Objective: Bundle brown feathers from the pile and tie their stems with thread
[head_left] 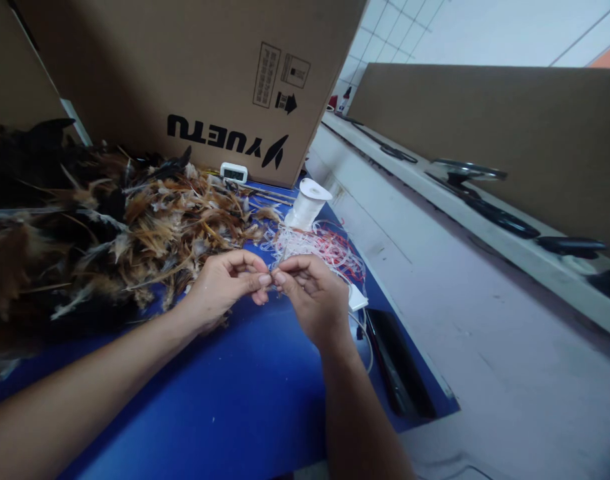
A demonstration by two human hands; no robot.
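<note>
My left hand (235, 281) and my right hand (312, 290) meet fingertip to fingertip above the blue tabletop (225, 400). Thumb and forefinger are pinched together on each hand, and whatever lies between them is too small to make out. Left of my left hand spreads a big heap of brown, black and cream feathers (159, 220). Just beyond my right hand lies a tangle of white and red strips (325, 247), with a white spool (306, 205) behind it.
A large cardboard box (195, 73) stands at the back, a small white digital display (233, 173) before it. Right of my right hand are a white block (357, 298), a cable and a black glossy object (399, 363). A wall ledge (435, 187) runs along the right.
</note>
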